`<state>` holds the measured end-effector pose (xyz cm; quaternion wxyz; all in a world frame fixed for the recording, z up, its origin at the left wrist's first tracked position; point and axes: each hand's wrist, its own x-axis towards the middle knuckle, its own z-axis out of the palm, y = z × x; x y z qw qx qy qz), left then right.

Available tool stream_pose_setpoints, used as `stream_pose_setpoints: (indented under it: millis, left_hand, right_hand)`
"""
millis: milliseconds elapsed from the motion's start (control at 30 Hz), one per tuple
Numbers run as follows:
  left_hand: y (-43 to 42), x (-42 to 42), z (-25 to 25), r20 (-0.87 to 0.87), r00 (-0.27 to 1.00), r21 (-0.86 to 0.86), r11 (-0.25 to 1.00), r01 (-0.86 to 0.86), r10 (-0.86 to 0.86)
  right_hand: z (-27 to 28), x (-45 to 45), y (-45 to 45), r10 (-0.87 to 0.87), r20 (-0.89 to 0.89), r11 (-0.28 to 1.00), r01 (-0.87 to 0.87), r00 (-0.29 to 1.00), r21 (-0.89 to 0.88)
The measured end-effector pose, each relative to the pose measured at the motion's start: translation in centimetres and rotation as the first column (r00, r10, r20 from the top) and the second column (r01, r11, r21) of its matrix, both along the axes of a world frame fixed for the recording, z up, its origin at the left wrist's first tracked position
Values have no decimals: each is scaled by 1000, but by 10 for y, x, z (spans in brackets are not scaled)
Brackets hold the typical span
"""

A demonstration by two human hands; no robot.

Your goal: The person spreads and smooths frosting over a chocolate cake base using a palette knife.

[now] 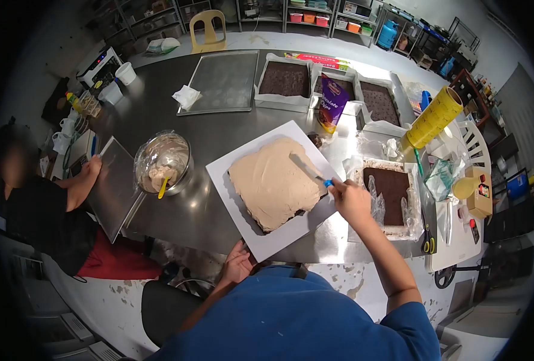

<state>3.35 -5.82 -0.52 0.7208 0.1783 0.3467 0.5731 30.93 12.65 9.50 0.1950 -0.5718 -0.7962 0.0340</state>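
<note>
My right hand (351,201) is closed round the blue handle of an icing spatula (306,166), whose metal blade lies against the frosting near the cake's right side. Light brown frosting covers most of the top of a square cake (273,180), with dark crumb showing along its lower edge. Beneath the cake is a white cake board (285,233), turned at an angle. My left hand (238,263) grips this board by its near corner; some fingers are hidden. To the left, a metal bowl (186,157) lined with plastic holds frosting and a yellow-handled spatula (163,188).
Brown cakes in paper-lined pans (285,81) stand at the back, beside a purple chocolate chips bag (333,103). Another lined pan (408,231) is at right, near scissors (429,240) and a yellow roll (433,117). At left, another person (44,198) holds a metal tray (116,186).
</note>
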Motion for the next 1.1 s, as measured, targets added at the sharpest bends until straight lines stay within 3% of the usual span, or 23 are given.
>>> stream_pose_setpoints:
  millis: [100, 167, 233, 300, 333, 400, 467, 600, 700, 800, 900, 1000, 1100]
  left_hand:
    - [2, -2, -17, 126, 992, 39, 999, -25, 20]
    - [6, -9, -22, 171, 970, -106, 982, -155, 172]
    - [20, -12, -9, 132, 970, -114, 975, -188, 203]
    - [29, -23, -7, 164, 928, -125, 941, -316, 333]
    - [32, -27, -4, 164, 928, -123, 941, -316, 333]
    - [39, -38, 4, 69, 924, -94, 924, -370, 377]
    - [45, -46, 8, -26, 896, -120, 888, -444, 444]
    - [51, -63, 5, -107, 868, -136, 857, -496, 485]
    - [51, -65, 12, -163, 900, -142, 893, -428, 405]
    - [51, -63, 10, -181, 915, -144, 911, -386, 360]
    - [49, -58, 6, -189, 923, -123, 925, -361, 335]
    - [48, -52, 2, -169, 916, -97, 919, -383, 364]
    - [47, -43, 5, -196, 912, -84, 920, -382, 361]
  right_hand:
    - [-1, -11, -19, 108, 3, 992, -108, 994, -69]
    - [10, -24, -37, 245, 116, 961, -226, 962, -161]
    - [15, -29, -47, 320, -13, 937, -319, 947, -141]
    - [15, -24, -40, 298, -25, 944, -298, 954, -142]
    - [11, -17, -31, 193, -8, 975, -193, 981, -106]
    - [9, -8, -17, 2, -17, 1000, -2, 1000, 9]
    - [4, -1, -9, -36, 32, 999, 36, 999, 19]
    - [6, -19, -32, 106, 74, 990, -99, 992, -99]
    - [16, -27, -51, 281, -66, 935, -289, 957, -205]
    - [9, -13, -35, 162, -52, 984, -165, 985, -65]
    - [6, 0, -18, -23, -24, 999, 22, 999, -49]
    - [0, -6, -37, 12, -8, 994, -13, 1000, -109]
    - [-1, -28, -69, 156, -6, 986, -156, 988, -66]
